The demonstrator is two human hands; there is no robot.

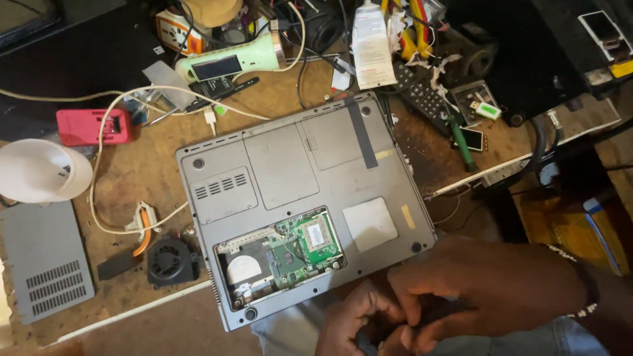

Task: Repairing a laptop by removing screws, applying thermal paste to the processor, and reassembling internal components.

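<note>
A grey laptop (297, 178) lies upside down on a wooden bench (132, 178). One bottom hatch is off, baring a green circuit board (297, 247). Both my hands are below the laptop's near edge, over my lap. My left hand (353, 323) and my right hand (481, 283) meet with fingers pinched around a small dark object (432, 311); what it is I cannot tell. Neither hand touches the laptop.
A grey vented cover panel (46, 260) and a black fan (170, 260) lie left of the laptop. A white bowl-shaped shade (39, 170), a red box (92, 125) and a white cable (105, 198) sit further left. A remote control (422, 92), a green-handled tool (461, 142) and clutter fill the back.
</note>
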